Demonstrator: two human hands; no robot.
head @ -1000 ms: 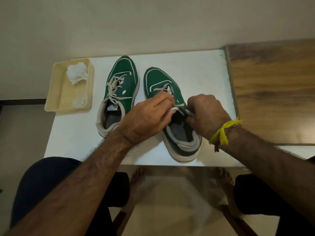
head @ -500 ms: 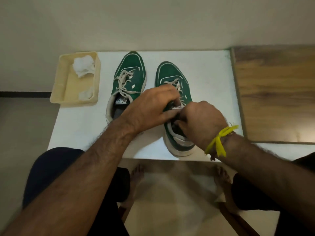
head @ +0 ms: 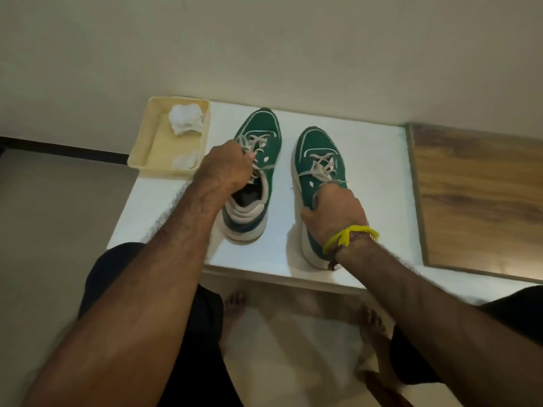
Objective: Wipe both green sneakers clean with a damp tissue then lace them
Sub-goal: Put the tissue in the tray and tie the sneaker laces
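Your hands are apart now, one to each shoe. Your left hand (head: 227, 168) is curled over the throat of the left sneaker (head: 258, 148), just left of centre frame, and its fingers seem to be pinching the laces (head: 252, 142), though the knuckles hide exactly which strand you've got. Your right hand (head: 332, 212) grips the collar of the right sneaker (head: 316, 160), right of centre, thumb along the inner side, fingers wrapped over the opening.

Watch that right sneaker: its heel sits right at the near edge of the white table (head: 367, 177). Drag it toward yourself and it could tip off onto the floor by your feet. Slide it back up the frame before you let go, I'd say.

On the left one, the laces look loose and uneven. Tug a single strand hard and you'll likely pull the other end out of its eyelet, or lift the whole shoe, since nothing else is pinning it. The loose lace end trailing from the right sneaker, near your right thumb, could snag as you shift your grip.

The used tissue (head: 185, 121) sits in the cream tray (head: 141, 158) at upper left, which overhangs the table's left edge; a swinging left elbow could knock it off.
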